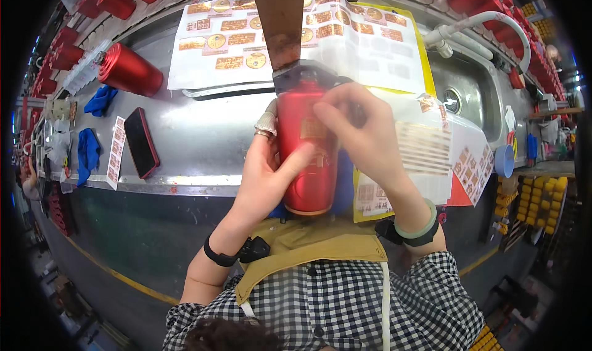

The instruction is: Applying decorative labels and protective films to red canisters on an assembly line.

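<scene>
Bench: from my remote seat I saw a shiny metal bench (pixel 213 119) running crosswise.
Back and middle: label sheets (pixel 216 49) with gold stickers lay spread, the right-hand ones over a yellow sheet (pixel 423 55).
Right side: a sink (pixel 472 92) was set into the metal; nearer me, a gold-barred sheet (pixel 422 148) overlapped other papers.
Left side: a red canister (pixel 132 70) appeared tilted; I couldn't tell whether it stood.
Left front: a dark phone (pixel 141 142) lay beside a sticker strip (pixel 116 152), with a blue cloth (pixel 87 156) farther left.
</scene>
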The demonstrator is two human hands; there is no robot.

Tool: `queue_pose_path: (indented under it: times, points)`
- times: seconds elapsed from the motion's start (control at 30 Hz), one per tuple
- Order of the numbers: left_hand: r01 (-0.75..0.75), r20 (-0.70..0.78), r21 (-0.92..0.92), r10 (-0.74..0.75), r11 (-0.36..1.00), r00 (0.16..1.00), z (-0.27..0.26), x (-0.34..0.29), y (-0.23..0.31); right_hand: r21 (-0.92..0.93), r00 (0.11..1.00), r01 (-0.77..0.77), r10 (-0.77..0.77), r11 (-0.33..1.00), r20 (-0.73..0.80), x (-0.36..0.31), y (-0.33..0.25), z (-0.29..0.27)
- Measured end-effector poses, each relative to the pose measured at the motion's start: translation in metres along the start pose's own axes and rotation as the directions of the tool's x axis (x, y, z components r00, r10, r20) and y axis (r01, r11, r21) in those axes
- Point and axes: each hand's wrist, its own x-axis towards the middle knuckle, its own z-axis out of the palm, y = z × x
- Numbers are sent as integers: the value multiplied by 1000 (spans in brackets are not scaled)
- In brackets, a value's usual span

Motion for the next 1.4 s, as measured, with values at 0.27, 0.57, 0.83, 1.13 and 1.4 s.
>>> queue_pose_path:
  times: [0.27,0.57,0.83,1.13,1.4]
  points:
    - [-15,20,-87,17,996,1000,-8,0,-4,12,1000,-28,28,1000,0,0,-2,0]
    - [-7,32,32,6,999,999,-10,-1,-6,-14,1000,12,-12,1000,9,1,-2,0]
    - [-2,30,23,1,1000,1000,-11,-1,-6,-5,1000,-12,12,1000,9,1,-1,0]
    - [0,29,34,-1,999,1000,-12,-3,-6,-19,1000,12,-12,1000,2,1,-2,1]
    - [-6,24,33,6,999,1000,-11,-1,-5,-37,1000,3,-3,999,-4,1,-4,1]
